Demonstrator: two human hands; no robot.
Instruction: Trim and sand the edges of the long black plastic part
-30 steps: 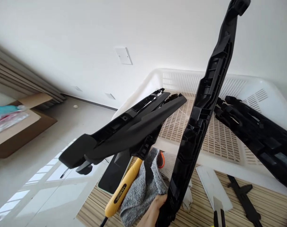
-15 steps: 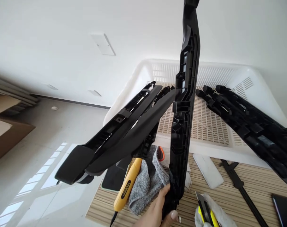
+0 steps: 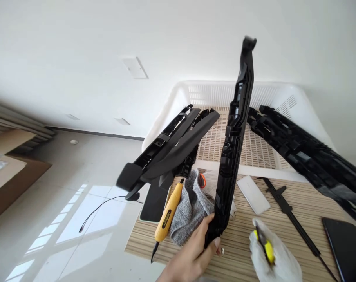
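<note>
Now left hand (image 3: 189, 256) clamps upright trim strip (image 3: 235, 133); gloved right hand (image 3: 277, 261), apart at 4 o'clock, grips yellow cutter (image 3: 266, 247), not yet touching strip; more strips (image 3: 172, 149) across basket (image 3: 213, 84).

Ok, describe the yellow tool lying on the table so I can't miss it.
Find the white basket at the back of the slatted table; a grey cloth lies before its left corner. The yellow tool lies along the cloth's left edge, long, with a black label, unlike the small yellow cutter gripped in the gloved right hand.
</note>
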